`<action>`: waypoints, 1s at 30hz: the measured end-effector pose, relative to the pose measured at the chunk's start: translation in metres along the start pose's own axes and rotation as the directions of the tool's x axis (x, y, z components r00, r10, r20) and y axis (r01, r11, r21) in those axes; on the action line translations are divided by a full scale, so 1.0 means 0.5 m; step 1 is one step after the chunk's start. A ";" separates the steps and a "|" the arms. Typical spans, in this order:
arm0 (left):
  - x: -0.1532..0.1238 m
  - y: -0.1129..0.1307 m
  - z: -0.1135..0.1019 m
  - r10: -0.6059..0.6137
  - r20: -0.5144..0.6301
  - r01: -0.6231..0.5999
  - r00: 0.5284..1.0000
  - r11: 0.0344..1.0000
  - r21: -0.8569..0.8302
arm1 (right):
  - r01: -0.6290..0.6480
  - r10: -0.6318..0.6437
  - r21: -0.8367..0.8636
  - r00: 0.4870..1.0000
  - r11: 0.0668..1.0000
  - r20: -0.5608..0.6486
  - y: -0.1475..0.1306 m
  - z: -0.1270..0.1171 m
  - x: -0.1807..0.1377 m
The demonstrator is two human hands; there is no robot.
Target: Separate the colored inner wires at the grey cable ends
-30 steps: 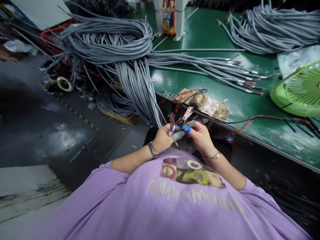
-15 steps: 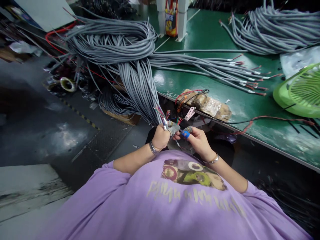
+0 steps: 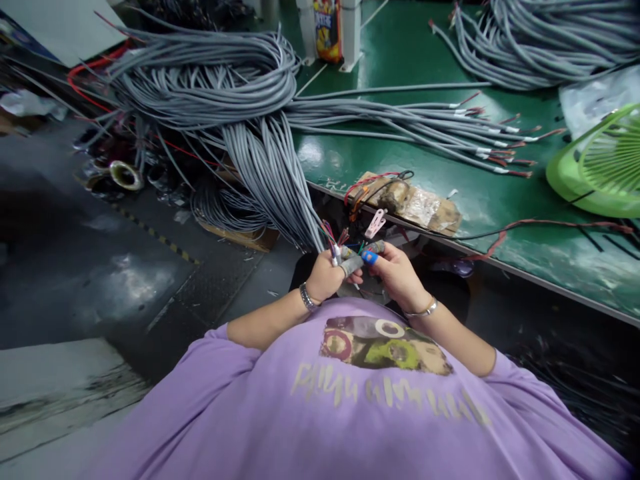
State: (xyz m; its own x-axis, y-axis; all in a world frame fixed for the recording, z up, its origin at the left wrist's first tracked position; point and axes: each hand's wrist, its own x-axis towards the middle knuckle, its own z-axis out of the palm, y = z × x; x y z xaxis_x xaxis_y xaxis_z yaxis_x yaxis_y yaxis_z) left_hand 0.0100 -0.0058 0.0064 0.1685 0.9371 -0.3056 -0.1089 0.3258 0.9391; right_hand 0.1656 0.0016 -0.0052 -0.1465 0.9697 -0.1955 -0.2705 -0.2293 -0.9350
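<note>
Grey finger covers show on my left hand [image 3: 331,272], which is closed around the stripped end of a grey cable [image 3: 336,253]. Thin coloured wires [image 3: 329,231] fan out above that fist. My right hand [image 3: 397,270], with blue tape on the thumb and a grey cover on a finger, pinches close against the left fingertips. Green wire tips [image 3: 361,247] stick up where the two hands meet; the fingers hide most of the wire in the right pinch. From the bench, a thick bundle of grey cables [image 3: 270,167] hangs down to my left hand.
Coiled grey cables [image 3: 200,80] lie on the green bench [image 3: 340,157], with stripped cable ends [image 3: 490,150] spread rightward. A wooden block [image 3: 413,203] with a pink clip [image 3: 375,224] sits at the bench edge. A green fan [image 3: 595,167] stands at the right.
My right hand has moved slightly left, up against the left fingertips. The red and green wires that stood up between the hands are now mostly covered. The view has shifted a little.
</note>
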 end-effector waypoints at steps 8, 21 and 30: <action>0.006 0.007 0.006 -0.020 -0.102 0.008 0.995 0.994 -0.112 | -0.022 0.024 0.070 0.999 0.997 -0.025 0.018 -0.002 -0.003; 0.000 0.021 -0.001 -0.039 -0.035 0.037 0.999 0.998 -0.042 | -0.132 0.126 0.053 0.987 0.990 0.104 -0.006 -0.042 -0.003; 0.004 0.028 -0.024 -0.135 0.174 0.118 0.976 0.988 0.103 | -0.096 0.091 0.018 0.980 0.995 0.178 -0.041 -0.026 0.028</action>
State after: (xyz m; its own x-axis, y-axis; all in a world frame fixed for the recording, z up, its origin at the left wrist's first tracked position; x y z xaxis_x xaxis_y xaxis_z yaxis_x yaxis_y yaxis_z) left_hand -0.0027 0.0023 0.0170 0.3492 0.8487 -0.3973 0.0132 0.4194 0.9077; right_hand 0.1815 0.0210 0.0075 -0.3374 0.9143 -0.2239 -0.2719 -0.3224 -0.9067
